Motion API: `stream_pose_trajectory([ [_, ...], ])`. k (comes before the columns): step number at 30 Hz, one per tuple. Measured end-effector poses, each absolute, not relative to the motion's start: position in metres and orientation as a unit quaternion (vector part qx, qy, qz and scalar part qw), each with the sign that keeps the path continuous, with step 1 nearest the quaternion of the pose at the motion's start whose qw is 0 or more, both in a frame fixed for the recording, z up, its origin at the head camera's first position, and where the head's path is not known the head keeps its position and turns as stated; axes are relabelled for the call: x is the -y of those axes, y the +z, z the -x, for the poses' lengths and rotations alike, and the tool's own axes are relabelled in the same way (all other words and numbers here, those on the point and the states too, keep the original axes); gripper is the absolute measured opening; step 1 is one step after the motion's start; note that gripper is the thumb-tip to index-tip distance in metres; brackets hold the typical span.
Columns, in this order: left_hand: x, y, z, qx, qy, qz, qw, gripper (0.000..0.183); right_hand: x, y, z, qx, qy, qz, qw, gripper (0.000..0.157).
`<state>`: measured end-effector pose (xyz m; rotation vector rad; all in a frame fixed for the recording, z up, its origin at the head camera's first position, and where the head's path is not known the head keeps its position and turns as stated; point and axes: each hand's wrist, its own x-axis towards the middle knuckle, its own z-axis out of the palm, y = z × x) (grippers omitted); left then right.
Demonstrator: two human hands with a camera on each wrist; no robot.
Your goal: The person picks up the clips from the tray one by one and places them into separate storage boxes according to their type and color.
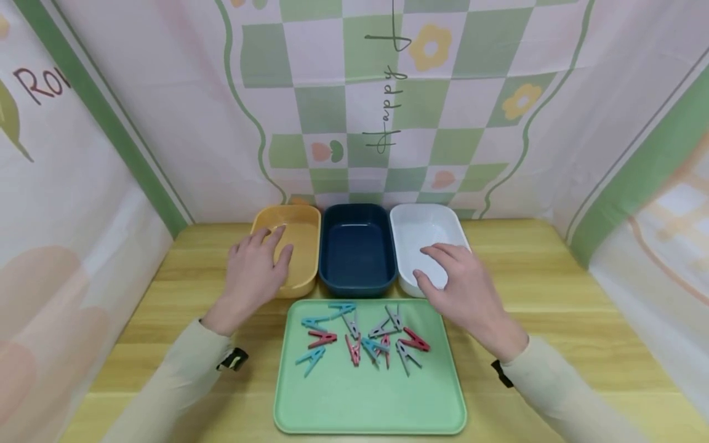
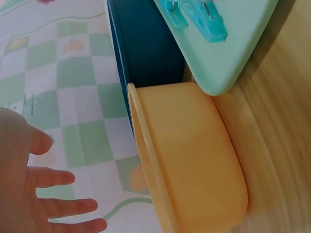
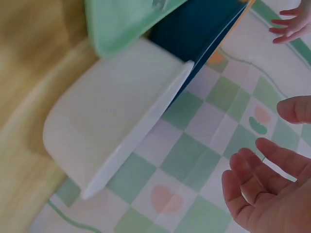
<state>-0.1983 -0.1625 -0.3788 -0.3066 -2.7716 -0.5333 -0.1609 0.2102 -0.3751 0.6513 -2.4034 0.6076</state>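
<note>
My left hand (image 1: 253,271) hovers over the yellow bin (image 1: 301,271), fingers spread and holding nothing. Over the white bin (image 1: 412,231) is my right hand (image 1: 466,289), its fingers loosely bent around nothing. Between them stands a dark blue bin (image 1: 358,258). In front of the bins lies a green tray (image 1: 368,400) with several clothespins on its far half: blue ones such as this clothespin (image 1: 312,358), red ones like this clothespin (image 1: 416,339), and grey ones like this clothespin (image 1: 407,357). In the left wrist view the spread fingers (image 2: 73,206) are apart from the yellow bin.
The three bins stand side by side at the back of the wooden table (image 1: 526,264). Right behind them hangs a checkered cloth (image 1: 382,111), and similar cloth walls (image 1: 61,246) close off both sides.
</note>
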Motion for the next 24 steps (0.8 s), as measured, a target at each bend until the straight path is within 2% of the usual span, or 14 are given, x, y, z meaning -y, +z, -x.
stream_pose_trajectory([
  [6, 0.174, -0.381, 0.196, 0.961, -0.202, 0.112, 0.152, 0.053, -0.204, -0.378, 0.144, 0.909, 0.27, -0.22, 0.23, 0.035],
  [14, 0.19, -0.386, 0.195, 0.95, -0.209, 0.134, 0.187, 0.048, -0.203, -0.381, 0.135, 0.914, 0.277, -0.212, 0.207, 0.033],
  [24, 0.203, -0.389, 0.188, 0.952, -0.234, 0.117, 0.158, 0.051, -0.204, -0.391, 0.126, 0.922, 0.296, -0.189, 0.162, 0.033],
])
